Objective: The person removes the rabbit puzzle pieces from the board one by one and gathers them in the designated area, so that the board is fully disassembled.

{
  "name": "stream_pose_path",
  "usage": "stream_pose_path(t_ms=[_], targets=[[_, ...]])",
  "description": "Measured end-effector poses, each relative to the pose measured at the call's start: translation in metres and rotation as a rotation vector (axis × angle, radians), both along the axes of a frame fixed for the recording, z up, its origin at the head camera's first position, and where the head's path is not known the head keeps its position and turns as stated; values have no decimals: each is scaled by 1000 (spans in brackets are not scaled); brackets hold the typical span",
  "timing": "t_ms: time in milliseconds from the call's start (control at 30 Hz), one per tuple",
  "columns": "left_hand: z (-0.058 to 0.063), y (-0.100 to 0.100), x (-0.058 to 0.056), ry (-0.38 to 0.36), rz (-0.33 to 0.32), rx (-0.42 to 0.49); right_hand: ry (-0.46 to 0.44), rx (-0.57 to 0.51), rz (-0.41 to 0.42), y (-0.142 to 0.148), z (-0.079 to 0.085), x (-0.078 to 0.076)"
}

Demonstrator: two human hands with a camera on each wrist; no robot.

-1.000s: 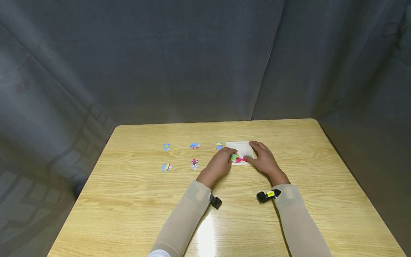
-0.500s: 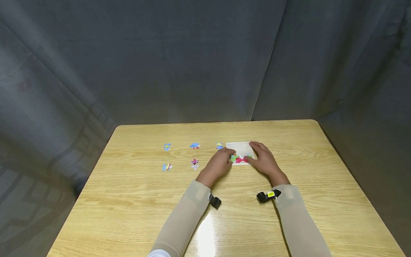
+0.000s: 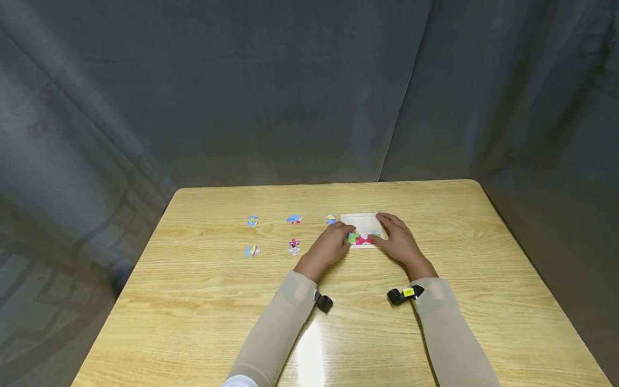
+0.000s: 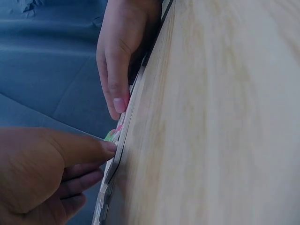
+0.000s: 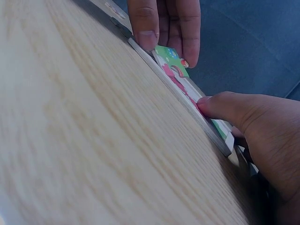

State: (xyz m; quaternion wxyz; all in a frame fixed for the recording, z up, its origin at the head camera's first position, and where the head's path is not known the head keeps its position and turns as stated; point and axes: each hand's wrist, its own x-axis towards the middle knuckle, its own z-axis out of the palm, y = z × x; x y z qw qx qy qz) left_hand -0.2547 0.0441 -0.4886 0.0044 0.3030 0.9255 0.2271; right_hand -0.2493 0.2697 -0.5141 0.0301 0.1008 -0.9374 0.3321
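A shallow wooden puzzle tray (image 3: pixel 358 215) lies toward the back of the table, with a pink and green row of pieces along its near side. My left hand (image 3: pixel 331 244) is at the tray's near left corner. In the right wrist view, its thumb and fingers pinch a green puzzle piece (image 5: pixel 168 54), which lies slightly tilted over the tray's edge. My right hand (image 3: pixel 400 243) grips the tray's right side, fingers along the outer edge. Its thumb presses on a pink puzzle piece (image 5: pixel 188 96) inside the tray. Part of the row is hidden behind both hands.
Left of the tray lie several loose puzzle pieces: a blue and yellow one (image 3: pixel 331 219), a blue and red one (image 3: pixel 294 219), a pink animal face (image 3: pixel 294 246) and others farther left. A dark curtain (image 3: pixel 290 107) hangs behind the wooden table (image 3: pixel 217 312).
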Motion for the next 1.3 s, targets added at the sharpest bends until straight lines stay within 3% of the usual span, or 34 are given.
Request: stream_pose_path(t_ms=[300, 533, 767, 967, 1133, 1300], targets=[[-1, -2, -1, 5, 15, -2, 1, -4, -4, 0, -2, 0], [-5, -10, 0, 13, 62, 7, -16, -2, 4, -1, -2, 0], [-2, -23, 3, -2, 62, -10, -25, -8, 0, 0, 0, 1], [4, -56, 17, -53, 60, 41, -16, -3, 1, 4, 4, -2], [4, -98, 36, -101, 65, 65, -26, 1, -8, 9, 4, 0], [8, -141, 55, -140, 122, 57, -26, -2, -13, 13, 3, 1]])
